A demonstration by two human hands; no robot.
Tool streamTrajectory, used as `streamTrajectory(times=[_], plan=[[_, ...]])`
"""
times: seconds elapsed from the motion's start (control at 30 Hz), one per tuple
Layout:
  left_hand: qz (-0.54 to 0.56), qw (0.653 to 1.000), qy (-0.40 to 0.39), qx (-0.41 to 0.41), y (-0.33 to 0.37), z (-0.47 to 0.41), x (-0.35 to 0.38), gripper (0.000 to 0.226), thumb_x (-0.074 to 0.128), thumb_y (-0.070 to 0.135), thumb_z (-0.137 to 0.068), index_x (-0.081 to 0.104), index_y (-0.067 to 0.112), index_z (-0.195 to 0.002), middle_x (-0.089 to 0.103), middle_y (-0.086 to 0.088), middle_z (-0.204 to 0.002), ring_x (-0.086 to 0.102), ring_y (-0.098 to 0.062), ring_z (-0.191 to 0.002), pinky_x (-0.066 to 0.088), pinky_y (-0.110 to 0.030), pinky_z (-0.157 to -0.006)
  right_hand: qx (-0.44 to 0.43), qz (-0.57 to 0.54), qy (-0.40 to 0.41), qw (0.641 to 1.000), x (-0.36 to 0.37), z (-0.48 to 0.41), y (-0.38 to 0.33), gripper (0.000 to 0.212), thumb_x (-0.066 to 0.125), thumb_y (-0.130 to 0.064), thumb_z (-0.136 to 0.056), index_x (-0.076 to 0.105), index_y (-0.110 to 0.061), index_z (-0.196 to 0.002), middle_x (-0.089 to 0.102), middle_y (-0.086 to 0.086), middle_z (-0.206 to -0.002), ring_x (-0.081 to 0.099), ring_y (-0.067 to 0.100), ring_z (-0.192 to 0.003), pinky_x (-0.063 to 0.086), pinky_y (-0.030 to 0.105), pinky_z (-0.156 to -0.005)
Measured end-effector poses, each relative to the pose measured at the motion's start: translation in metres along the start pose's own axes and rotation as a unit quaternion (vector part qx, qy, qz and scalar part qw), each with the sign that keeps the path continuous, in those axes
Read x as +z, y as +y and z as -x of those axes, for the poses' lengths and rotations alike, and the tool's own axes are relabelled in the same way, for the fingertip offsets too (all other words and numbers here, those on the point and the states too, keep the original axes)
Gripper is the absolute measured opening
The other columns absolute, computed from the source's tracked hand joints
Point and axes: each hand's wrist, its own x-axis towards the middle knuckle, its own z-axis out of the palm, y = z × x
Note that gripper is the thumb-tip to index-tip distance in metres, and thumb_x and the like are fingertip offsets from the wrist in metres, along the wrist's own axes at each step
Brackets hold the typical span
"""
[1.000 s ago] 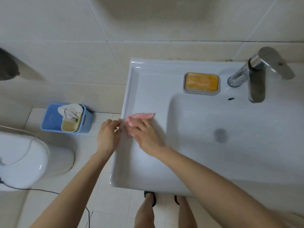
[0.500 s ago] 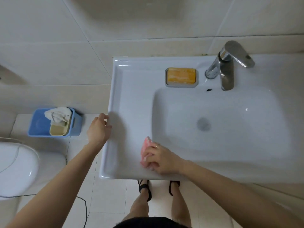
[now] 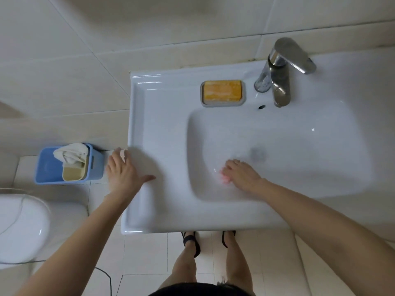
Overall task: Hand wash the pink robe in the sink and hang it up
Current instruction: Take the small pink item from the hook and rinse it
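Pink robe (image 3: 224, 177) mostly hidden: only a small blurred pink patch shows, at the basin's left-front slope, under the right hand (image 3: 242, 176). The fingers reach forward, close together, lying on the fabric; motion blur, so cannot tell if they clamp it. Left hand (image 3: 123, 174) lies flat on the sink (image 3: 162, 116) at its left edge, fingers straight and apart, thumb out over the rim. Drain (image 3: 257, 153) is smeared by blur. Sink is glossy white ceramic, rectangular, with a rounded basin. At the back edge, an orange ridged soap bar (image 3: 222, 90) sits in a grey dish (image 3: 202, 97). The chrome faucet (image 3: 280, 82) stands right of it. Beige wall tiles, pale floor tiles. Blue plastic bin (image 3: 49, 167) on the floor left of the sink, white crumpled cloth (image 3: 71, 153) inside. White toilet (image 3: 21, 227) cut off at the frame's left.
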Motion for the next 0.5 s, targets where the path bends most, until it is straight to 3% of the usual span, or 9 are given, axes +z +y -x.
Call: streamTrajectory(times=[0.03,0.13,0.27,0.37,0.4,0.5], plan=[[-0.015,1.000,0.009,0.019,0.003,0.002,0.002,0.120,0.081,0.057,-0.055,0.025,0.001,-0.145,0.017,-0.022,-0.150,0.020,-0.039,-0.135,0.016,-0.045,-0.110,0.005,0.012,0.001,1.000,-0.003,0.001,0.001,0.021,0.055,-0.024,-0.083,0.068,-0.020,-0.098,0.060,0.009,-0.103,0.060,0.031,-0.093,0.049,0.035,-0.067],[-0.042,0.997,0.000,0.069,0.017,0.008,0.009,0.134,0.083,0.059,-0.048,0.014,0.005,-0.150,0.007,-0.025,-0.154,0.014,-0.041,-0.138,0.008,-0.045,-0.114,0.155,0.049,0.049,0.985,-0.002,-0.002,0.011,0.029,0.054,-0.023,-0.091,0.056,-0.017,-0.119,0.046,0.014,-0.126,0.046,0.034,-0.115,0.043,0.037,-0.086],[-0.060,0.994,-0.065,0.068,0.040,0.005,0.011,0.127,0.083,0.053,-0.055,0.013,0.001,-0.147,0.016,-0.021,-0.148,0.020,-0.036,-0.134,0.014,-0.042,-0.114,0.039,-0.026,0.003,0.999,0.003,0.003,0.021,0.024,0.061,-0.018,-0.085,0.064,-0.019,-0.108,0.052,0.010,-0.115,0.052,0.032,-0.106,0.045,0.034,-0.076],[-0.129,0.985,-0.113,0.037,0.058,0.001,0.005,0.130,0.082,0.051,-0.059,0.005,-0.007,-0.145,0.015,-0.021,-0.149,0.022,-0.035,-0.134,0.017,-0.037,-0.114,0.199,-0.113,0.068,0.971,0.004,0.002,0.020,0.033,0.059,-0.006,-0.083,0.064,-0.018,-0.113,0.052,0.009,-0.123,0.050,0.031,-0.115,0.046,0.034,-0.087],[-0.150,0.981,-0.117,0.029,0.063,-0.001,0.003,0.131,0.082,0.052,-0.060,0.003,-0.009,-0.145,0.017,-0.021,-0.148,0.024,-0.034,-0.134,0.018,-0.036,-0.113,0.208,-0.128,0.048,0.969,0.000,0.002,0.011,0.032,0.056,-0.007,-0.085,0.064,-0.016,-0.114,0.052,0.009,-0.124,0.050,0.030,-0.116,0.045,0.033,-0.089],[-0.179,0.977,-0.117,0.016,0.072,-0.002,-0.001,0.133,0.083,0.052,-0.059,0.003,-0.014,-0.143,0.024,-0.022,-0.143,0.029,-0.033,-0.130,0.024,-0.034,-0.110,0.114,-0.236,-0.037,0.964,-0.018,0.014,-0.033,0.024,0.060,-0.020,-0.089,0.067,-0.012,-0.111,0.061,0.008,-0.114,0.057,0.025,-0.107,0.040,0.027,-0.083]])
